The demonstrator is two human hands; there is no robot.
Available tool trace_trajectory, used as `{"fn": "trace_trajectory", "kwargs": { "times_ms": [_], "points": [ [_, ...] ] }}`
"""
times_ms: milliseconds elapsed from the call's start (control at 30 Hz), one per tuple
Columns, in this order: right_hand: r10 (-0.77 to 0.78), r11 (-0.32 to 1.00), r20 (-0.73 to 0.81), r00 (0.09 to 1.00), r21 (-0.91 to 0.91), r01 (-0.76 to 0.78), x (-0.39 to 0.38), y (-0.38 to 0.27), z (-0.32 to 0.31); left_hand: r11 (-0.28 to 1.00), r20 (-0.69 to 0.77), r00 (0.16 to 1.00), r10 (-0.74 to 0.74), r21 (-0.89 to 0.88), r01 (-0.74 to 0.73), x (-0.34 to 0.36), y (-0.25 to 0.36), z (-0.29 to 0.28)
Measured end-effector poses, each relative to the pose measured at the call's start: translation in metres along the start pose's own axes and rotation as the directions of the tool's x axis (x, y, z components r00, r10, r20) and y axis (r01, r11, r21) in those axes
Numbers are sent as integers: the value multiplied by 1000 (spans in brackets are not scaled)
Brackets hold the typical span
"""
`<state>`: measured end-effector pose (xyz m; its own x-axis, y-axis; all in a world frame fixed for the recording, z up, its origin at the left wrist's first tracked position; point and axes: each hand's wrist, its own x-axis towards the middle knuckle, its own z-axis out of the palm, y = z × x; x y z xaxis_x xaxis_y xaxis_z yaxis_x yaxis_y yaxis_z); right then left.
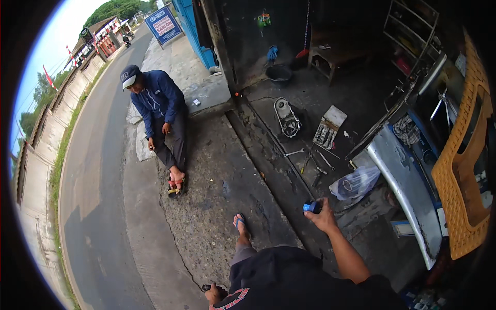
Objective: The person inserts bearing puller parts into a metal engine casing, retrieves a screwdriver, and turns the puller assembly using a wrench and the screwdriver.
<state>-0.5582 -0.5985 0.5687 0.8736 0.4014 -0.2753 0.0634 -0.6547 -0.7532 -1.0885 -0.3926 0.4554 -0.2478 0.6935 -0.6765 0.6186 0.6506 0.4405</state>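
My right hand (325, 218) reaches out over the edge of the dark workshop floor, its fingers closed round a small black object with a blue face (311, 207); its exact kind is unclear. Low in the picture, my left hand (212, 295) is closed beside my shirt on a small dark object (206, 287), mostly hidden by the fingers. Beyond my right hand lie a clear plastic bag (355, 182) with a ring-shaped part inside, pliers (306, 161), a wrench (294, 152) and an open socket set case (329, 128). A metal engine cover (287, 118) rests farther back.
A person (156, 98) in a blue jacket sits on the step at the left, beside the road (103, 170). A tan plastic chair (465, 165) and a metal cabinet (400, 175) stand at the right. A black basin (279, 74) and wooden bench (341, 54) are at the back.
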Motion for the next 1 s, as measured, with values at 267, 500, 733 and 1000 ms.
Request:
{"fn": "trace_trajectory", "kwargs": {
  "times_ms": [267, 500, 733, 1000],
  "points": [
    [607, 774, -405, 684, 106, -624, -43, 120, 101, 966, 91, 962, 255, 25, -259, 237, 325, 66],
    [892, 415, -280, 354, 199, -888, 30, 121, 158, 790, 377, 786, 491, 189, -584, 220, 621, 242],
    [832, 531, -261, 490, 118, -839, 322, 187, 222, 555, 713, 564, 416, 292, -779, 169, 709, 495],
    [802, 443, -489, 343, 100, -891, 532, 413, 282, -58, 993, 0, -116, -7, -998, 230, 619, 837]
  ]
}}
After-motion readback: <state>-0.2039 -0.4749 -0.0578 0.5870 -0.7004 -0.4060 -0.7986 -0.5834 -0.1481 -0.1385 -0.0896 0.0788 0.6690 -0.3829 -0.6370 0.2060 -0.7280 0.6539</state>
